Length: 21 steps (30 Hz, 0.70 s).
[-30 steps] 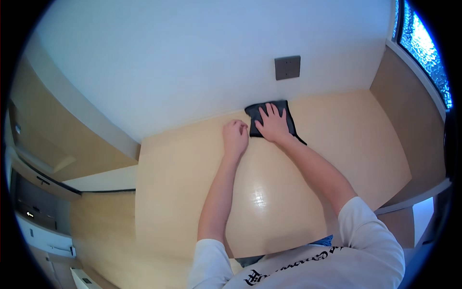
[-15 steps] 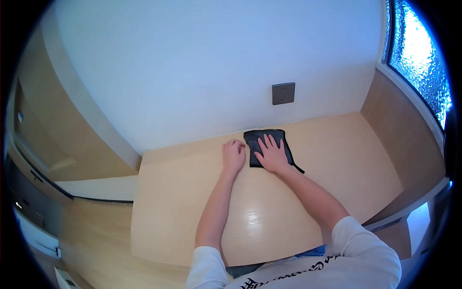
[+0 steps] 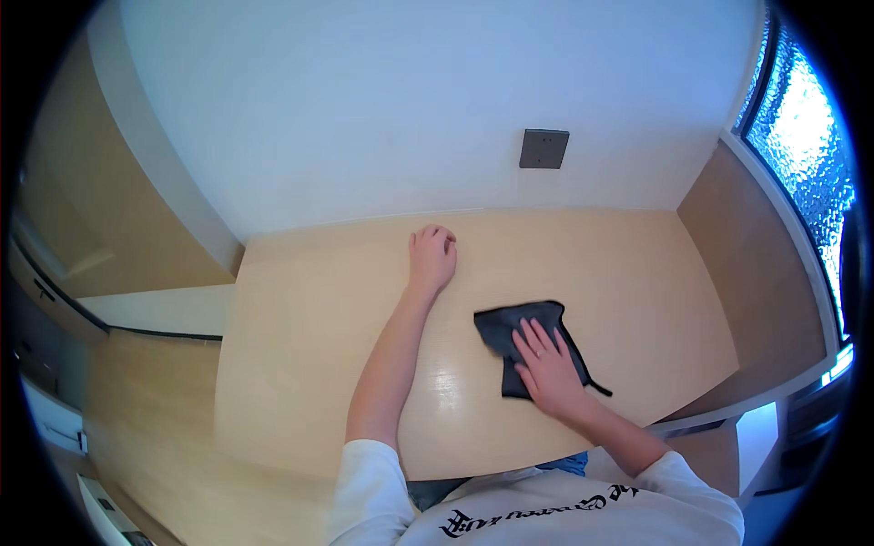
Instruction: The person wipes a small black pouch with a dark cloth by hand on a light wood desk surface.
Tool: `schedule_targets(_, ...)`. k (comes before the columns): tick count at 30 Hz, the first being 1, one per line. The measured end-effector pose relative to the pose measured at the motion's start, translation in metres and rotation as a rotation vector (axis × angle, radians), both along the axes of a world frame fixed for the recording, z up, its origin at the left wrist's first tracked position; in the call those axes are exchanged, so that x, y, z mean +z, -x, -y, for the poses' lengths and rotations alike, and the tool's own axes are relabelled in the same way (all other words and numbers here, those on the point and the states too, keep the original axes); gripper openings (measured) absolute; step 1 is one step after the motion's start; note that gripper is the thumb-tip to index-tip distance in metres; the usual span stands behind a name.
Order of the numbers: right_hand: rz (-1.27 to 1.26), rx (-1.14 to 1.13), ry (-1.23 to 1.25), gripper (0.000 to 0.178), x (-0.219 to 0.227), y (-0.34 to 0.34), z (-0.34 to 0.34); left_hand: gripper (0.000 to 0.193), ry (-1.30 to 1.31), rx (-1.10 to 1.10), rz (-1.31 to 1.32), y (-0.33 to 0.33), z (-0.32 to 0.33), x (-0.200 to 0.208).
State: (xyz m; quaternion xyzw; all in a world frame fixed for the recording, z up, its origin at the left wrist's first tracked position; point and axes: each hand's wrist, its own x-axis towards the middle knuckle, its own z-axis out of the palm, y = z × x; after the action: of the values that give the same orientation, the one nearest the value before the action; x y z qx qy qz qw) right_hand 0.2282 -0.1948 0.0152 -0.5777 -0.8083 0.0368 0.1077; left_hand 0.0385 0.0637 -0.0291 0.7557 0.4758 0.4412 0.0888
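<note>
A dark grey cloth (image 3: 499, 328) with black edging and a thin black tail lies on the pale wood tabletop (image 3: 309, 318), right of centre. Its left side is folded unevenly. My right hand (image 3: 551, 369) rests flat on top of it, fingers stretched and somewhat apart, hiding part of the cloth. A ring shows on one finger. Farther back, near the wall, my left hand (image 3: 432, 257) leans on the tabletop with its fingers loosely curled and nothing visible in them. It is apart from the cloth.
A white wall (image 3: 364, 109) with a dark socket plate (image 3: 544, 148) rises behind the table. A wooden side panel (image 3: 760, 246) and a textured window (image 3: 801, 118) bound the right. At the left are a wooden door (image 3: 118, 191) and wood floor (image 3: 155, 400).
My right hand has slid the cloth from near the wall toward me and a little to the right. My left hand stays near the back of the table, fingers still curled.
</note>
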Motion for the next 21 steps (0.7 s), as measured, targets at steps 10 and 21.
schedule_targets(10,0.056,0.278,0.229,0.062,0.034,0.011,0.121,0.008,-0.027,0.015,-0.040,0.002,0.005,0.004)
schedule_targets(21,0.035,0.184,0.058,0.058,0.021,-0.009,0.015,0.011,0.063,-0.027,-0.063,-0.003,0.009,0.012)
